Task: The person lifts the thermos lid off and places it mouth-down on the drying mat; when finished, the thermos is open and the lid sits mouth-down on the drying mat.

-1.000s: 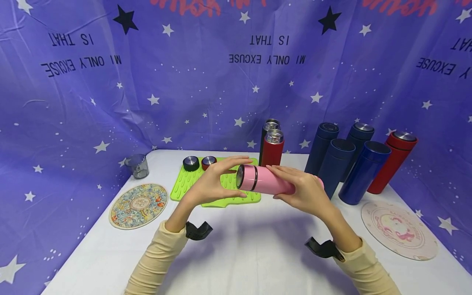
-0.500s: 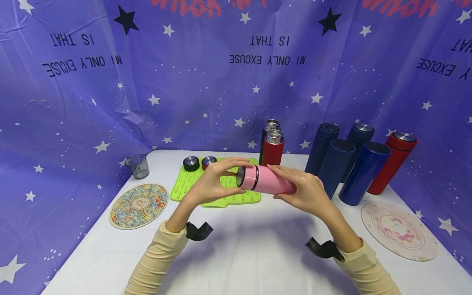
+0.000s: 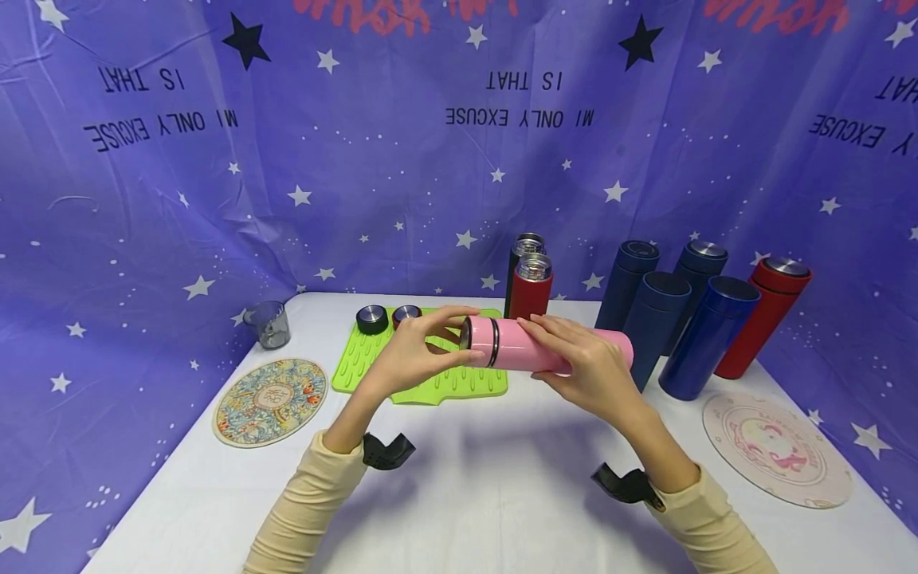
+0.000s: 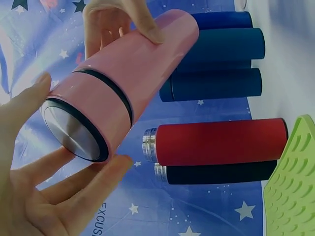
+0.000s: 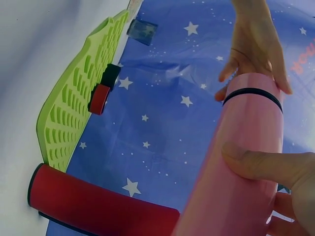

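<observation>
Flask [image 3: 518, 346] held near mat [image 3: 459, 391] | long axis sideways, near level; lid [image 3: 481, 335] leftward | left hand [image 3: 410, 355] pinching lid | right hand [image 3: 594, 365] gripping flask

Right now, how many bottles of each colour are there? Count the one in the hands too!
Pink bottle: 1
Red bottles: 2
Black bottle: 1
Blue bottles: 4
Total: 8
</observation>
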Available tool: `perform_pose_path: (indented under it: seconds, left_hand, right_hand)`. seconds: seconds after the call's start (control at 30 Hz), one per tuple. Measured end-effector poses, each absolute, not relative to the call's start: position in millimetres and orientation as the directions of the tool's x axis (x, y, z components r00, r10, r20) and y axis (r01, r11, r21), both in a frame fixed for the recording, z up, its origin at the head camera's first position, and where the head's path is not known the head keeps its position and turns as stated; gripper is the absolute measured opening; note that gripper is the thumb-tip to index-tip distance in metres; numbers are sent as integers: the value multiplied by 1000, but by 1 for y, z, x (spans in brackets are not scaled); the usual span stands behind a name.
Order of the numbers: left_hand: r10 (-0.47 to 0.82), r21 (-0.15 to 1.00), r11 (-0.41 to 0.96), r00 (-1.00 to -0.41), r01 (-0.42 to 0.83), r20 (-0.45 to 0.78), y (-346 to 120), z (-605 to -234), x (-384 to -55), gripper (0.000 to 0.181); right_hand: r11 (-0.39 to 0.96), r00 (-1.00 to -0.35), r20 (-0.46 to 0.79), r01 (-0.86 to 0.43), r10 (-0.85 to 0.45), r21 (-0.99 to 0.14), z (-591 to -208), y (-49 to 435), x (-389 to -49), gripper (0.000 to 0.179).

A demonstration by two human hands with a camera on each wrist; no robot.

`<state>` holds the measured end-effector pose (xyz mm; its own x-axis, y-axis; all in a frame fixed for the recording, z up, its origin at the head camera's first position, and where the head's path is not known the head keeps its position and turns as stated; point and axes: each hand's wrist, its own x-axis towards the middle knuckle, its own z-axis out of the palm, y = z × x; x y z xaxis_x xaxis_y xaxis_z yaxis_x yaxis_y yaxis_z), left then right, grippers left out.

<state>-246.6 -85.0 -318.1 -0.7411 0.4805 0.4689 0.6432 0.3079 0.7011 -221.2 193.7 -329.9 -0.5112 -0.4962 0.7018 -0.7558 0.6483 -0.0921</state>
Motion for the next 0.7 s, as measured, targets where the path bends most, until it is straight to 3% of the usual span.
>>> perform_pose_path:
  seconds: [0.33, 0.57, 0.7]
  left_hand:
    - [649, 540, 142, -490, 830, 582, -85, -321, -253, 78]
    - [640, 494, 91, -430, 865, 636, -84, -320, -254, 72]
    - [624, 492, 86, -432, 866, 651, -84, -321, -255, 67]
  right_hand:
    - [596, -577, 642, -771, -504, -225, -328, 200, -221, 77]
    - [571, -611, 610, -766, -504, -294, -327, 202, -221, 77]
    - [583, -616, 610, -759, -498, -290, -327, 201, -221, 77]
